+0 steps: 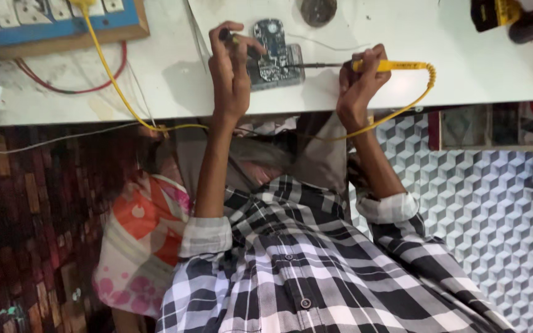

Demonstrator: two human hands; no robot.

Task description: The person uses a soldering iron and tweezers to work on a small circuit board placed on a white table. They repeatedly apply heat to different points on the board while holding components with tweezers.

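- My right hand [360, 83] is wrapped round the yellow-handled soldering iron [390, 65], long axis flat along the white counter [402, 37], tip pointing left at the small green circuit board [274, 52].
- My left hand [232, 61] pinches something thin right at the board's left edge, so it's the closer one.

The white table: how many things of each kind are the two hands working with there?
Circuit boards: 1, the circuit board on the white table, steadied by the left hand.
Soldering irons: 1, the yellow soldering iron in the right hand.
Yellow cords: 1, the yellow cord.
Total: 3
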